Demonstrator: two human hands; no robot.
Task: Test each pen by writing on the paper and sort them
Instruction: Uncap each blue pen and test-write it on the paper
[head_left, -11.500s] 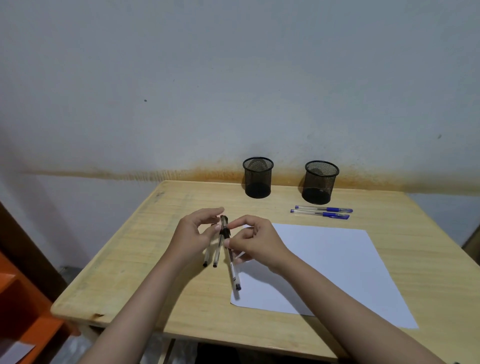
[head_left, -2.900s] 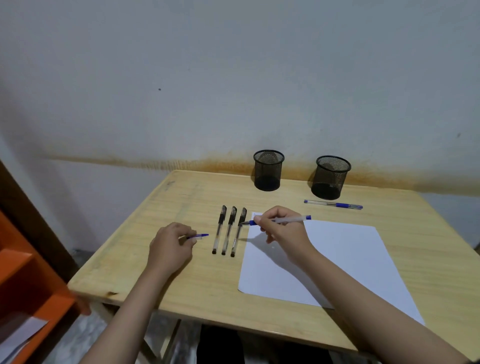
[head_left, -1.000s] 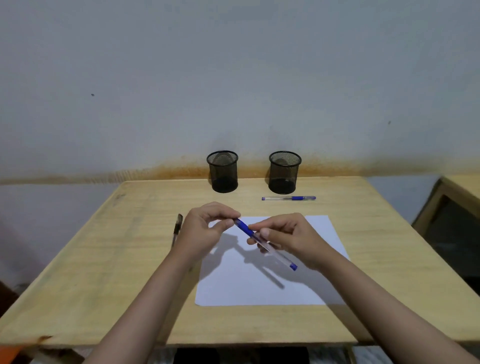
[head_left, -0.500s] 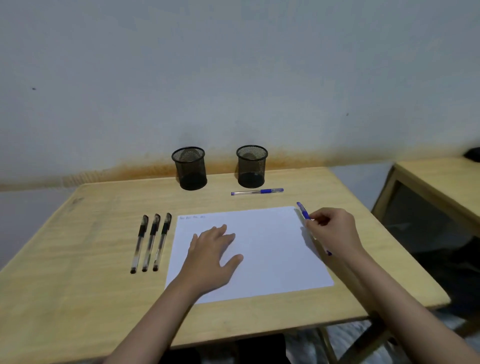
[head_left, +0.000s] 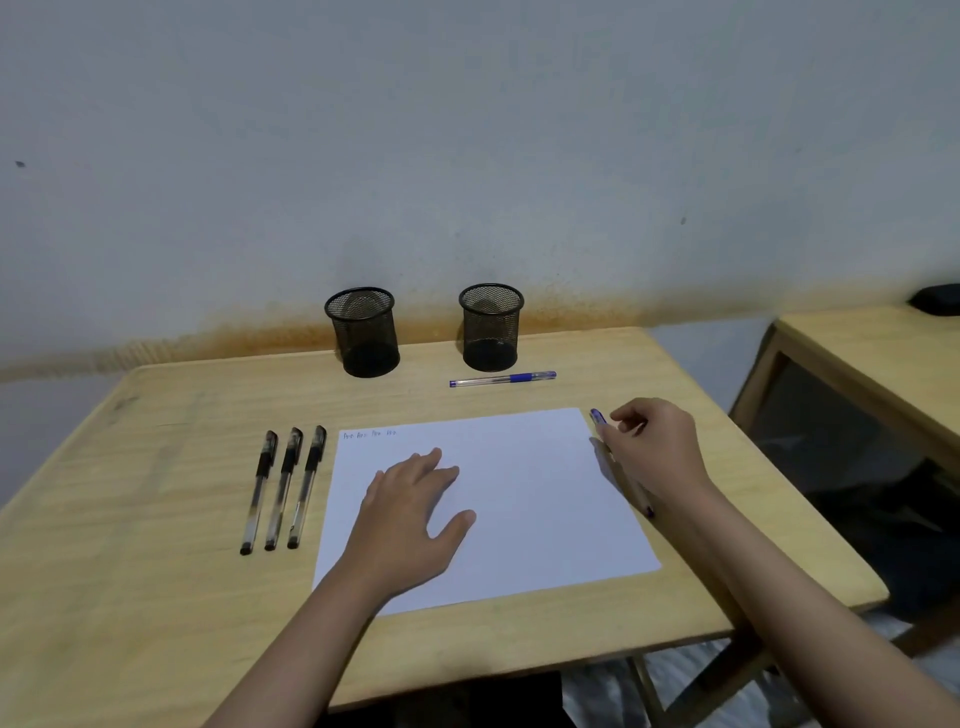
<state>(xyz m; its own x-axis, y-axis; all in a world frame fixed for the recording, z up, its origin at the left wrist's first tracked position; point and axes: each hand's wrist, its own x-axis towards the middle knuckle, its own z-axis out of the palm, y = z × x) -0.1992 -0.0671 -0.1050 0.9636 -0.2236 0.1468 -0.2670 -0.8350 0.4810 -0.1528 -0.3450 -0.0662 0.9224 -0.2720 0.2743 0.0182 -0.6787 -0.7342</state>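
**Five pens on the table, one under my right hand**

Three black-capped pens (head_left: 283, 488) lie side by side on the wooden table (head_left: 156, 597), just left of the white paper (head_left: 524, 499), caps pointing away from me. A few small written marks (head_left: 369, 434) sit along the paper's far left corner; they are too small for me to read.

My left hand (head_left: 410, 519) lies flat on the paper, fingers straight and slightly spread, palm down. My right hand (head_left: 654, 452) is at the paper's right edge with its fingers curled over a blue pen (head_left: 598, 417); I see the pen's blue end poking out beyond the fingers and a dark tip showing near my wrist. The pen runs along the paper's edge, but I cannot tell whether the fingers are actually pinching it or only resting on it.

Another blue pen (head_left: 503, 379) lies crosswise on the table in front of the right mesh pen cup (head_left: 491, 326). The left mesh pen cup (head_left: 362, 330) stands near it, both against the wall.
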